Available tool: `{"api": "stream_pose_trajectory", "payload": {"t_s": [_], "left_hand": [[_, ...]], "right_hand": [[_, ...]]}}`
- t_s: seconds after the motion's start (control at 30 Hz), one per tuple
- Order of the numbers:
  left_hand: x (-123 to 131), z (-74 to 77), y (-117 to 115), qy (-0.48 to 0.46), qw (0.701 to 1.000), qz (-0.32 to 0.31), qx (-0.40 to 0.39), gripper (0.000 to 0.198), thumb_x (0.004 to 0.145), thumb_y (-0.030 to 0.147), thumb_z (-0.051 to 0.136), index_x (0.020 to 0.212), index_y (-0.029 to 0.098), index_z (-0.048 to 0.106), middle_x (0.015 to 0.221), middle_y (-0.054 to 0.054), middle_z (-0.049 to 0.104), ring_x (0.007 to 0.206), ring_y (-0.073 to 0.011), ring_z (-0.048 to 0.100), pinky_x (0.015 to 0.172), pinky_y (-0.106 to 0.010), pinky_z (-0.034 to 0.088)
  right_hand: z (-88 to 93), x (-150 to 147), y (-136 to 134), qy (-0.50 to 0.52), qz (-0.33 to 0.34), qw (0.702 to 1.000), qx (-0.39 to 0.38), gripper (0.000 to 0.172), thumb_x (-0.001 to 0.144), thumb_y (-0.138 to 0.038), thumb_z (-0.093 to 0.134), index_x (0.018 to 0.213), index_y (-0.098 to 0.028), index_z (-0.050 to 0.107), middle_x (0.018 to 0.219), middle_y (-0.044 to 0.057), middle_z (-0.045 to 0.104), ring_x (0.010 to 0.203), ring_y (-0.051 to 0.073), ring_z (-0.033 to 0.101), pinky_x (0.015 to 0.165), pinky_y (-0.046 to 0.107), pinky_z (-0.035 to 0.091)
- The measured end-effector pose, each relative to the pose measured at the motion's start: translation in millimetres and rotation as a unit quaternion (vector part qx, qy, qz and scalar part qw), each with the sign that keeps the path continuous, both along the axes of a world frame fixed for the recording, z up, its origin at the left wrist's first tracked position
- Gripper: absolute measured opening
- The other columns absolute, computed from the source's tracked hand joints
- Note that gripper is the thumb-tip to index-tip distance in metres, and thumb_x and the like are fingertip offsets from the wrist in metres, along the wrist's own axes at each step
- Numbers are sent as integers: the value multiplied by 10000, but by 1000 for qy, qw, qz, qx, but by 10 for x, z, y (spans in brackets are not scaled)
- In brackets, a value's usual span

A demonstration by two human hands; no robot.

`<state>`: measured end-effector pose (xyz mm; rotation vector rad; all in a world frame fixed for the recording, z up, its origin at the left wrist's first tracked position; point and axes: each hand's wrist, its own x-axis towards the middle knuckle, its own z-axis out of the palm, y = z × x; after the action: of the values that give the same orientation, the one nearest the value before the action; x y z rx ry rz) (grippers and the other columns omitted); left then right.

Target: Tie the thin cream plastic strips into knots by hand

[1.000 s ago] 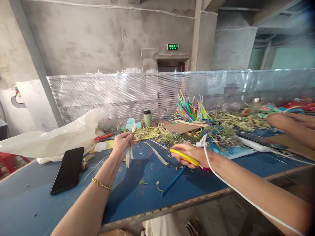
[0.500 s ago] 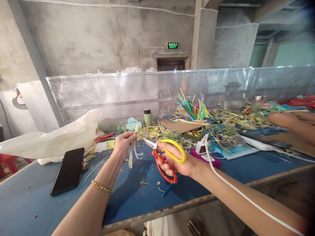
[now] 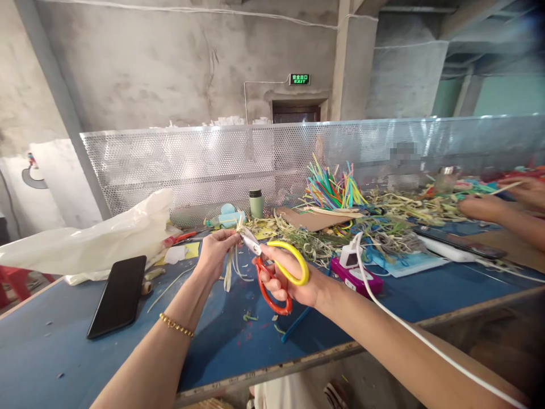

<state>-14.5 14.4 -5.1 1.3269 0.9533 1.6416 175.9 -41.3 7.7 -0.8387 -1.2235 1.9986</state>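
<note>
Brought left since the earlier frame: scissors, with blades now at the upper part of the pale strips, just beside the left fingertips. Left hand clamped on the strips between thumb and fingers, lower ends hanging over the surface. Right hand closed round the scissor handles, fingers partly covered by the red loop. Hands near each other, yet apart. Blade tips hard to make out against strips and fingertips; cannot tell contact from close approach. Blue tube partly hidden behind right hand and wrist. Beyond it, magenta box, crossed by a white cable, cut off at lower edge. Tangled clippings behind, single pieces indistinct. Another person's hands at far right, arms cut off. Past the perforated screen, shapes blurred.
</note>
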Motion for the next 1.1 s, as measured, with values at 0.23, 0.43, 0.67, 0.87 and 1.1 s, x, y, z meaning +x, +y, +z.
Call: {"api": "stream_pose_trajectory", "payload": {"t_s": [0.23,0.43,0.67,0.87,1.1], "left_hand": [[22,32,-45,-5,1000,12,-10,333,552,327,846,733,109,671,597,-29,663,507,-97,534,512,-221,373],[21,35,-50,-1,1000,20,-8,303,561,307,833,716,110,663,594,-27,659,520,-104,557,517,-219,387],[11,13,-28,-9,1000,5,-4,305,562,306,843,724,108,678,622,-36,670,558,-118,594,549,-223,422],[-43,53,-25,-86,994,-41,-55,193,621,195,806,713,98,666,628,-45,671,538,-116,611,537,-212,465],[-114,120,-20,-137,977,-96,-133,161,694,-49,635,812,57,665,747,-127,717,615,-163,686,574,-225,555]], "right_hand": [[-43,16,7,-44,-6,997,61,363,899,-513,563,813,-162,526,568,-39,510,361,42,411,304,138,341],[-66,17,-6,-55,-10,994,95,368,905,-516,561,802,-165,518,579,-46,493,359,21,387,303,112,315],[-111,17,-28,-49,-10,990,129,379,854,-526,631,788,-175,505,570,-58,493,344,15,368,289,110,306],[-45,13,-15,-92,-82,984,129,314,882,-455,588,761,-179,499,533,-62,494,329,44,404,277,145,331],[-2,125,43,-173,-77,973,132,398,869,-547,530,697,-194,465,450,-58,470,291,80,410,258,187,313]]}}
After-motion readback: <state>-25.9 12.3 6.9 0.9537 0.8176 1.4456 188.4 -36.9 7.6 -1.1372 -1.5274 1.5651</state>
